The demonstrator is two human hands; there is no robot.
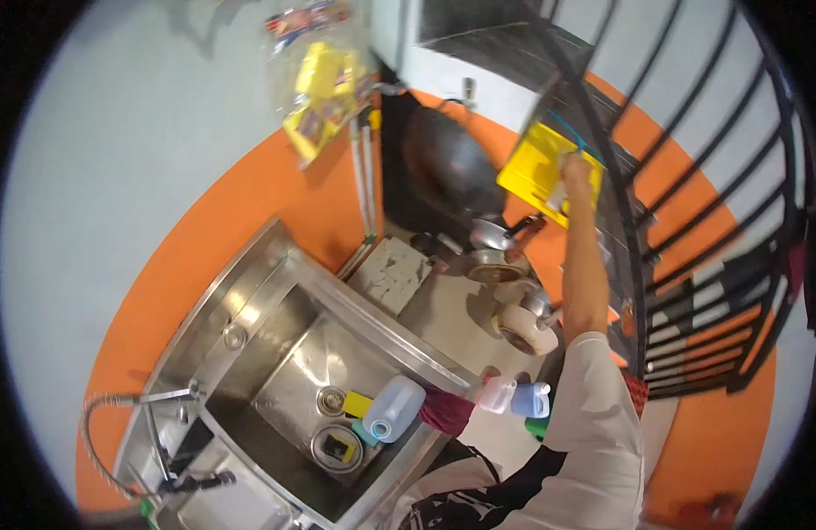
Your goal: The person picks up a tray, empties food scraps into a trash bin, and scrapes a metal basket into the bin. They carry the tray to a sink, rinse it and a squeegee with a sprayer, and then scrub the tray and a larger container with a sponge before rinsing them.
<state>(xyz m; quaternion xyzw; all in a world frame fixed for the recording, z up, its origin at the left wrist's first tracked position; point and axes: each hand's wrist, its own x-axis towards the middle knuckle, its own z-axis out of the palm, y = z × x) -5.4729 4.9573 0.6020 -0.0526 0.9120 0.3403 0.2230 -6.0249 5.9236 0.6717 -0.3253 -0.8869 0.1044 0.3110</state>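
Note:
My right hand (pixel 576 170) reaches far out in front of a yellow flat panel (pixel 530 168) by the stair railing. Its fingers look curled, and a small pale item (pixel 558 194) shows just beside them; blur hides what they grip. A thin blue rod (pixel 567 128) runs close above the hand. My left hand is out of view. In the steel sink (pixel 289 380) lie a translucent plastic jug (pixel 396 409), a yellow sponge (pixel 357 405) and a round metal dish (pixel 324 459) with a yellow and black piece in it.
A large dark wok (pixel 448 159) leans at the back, with several pans (pixel 494 265) below it. Black railings (pixel 708 115) rise on the right. Near my body stand a pink bottle (pixel 496 394) and a blue bottle (pixel 531 400). A maroon cloth (pixel 446 412) drapes the sink edge.

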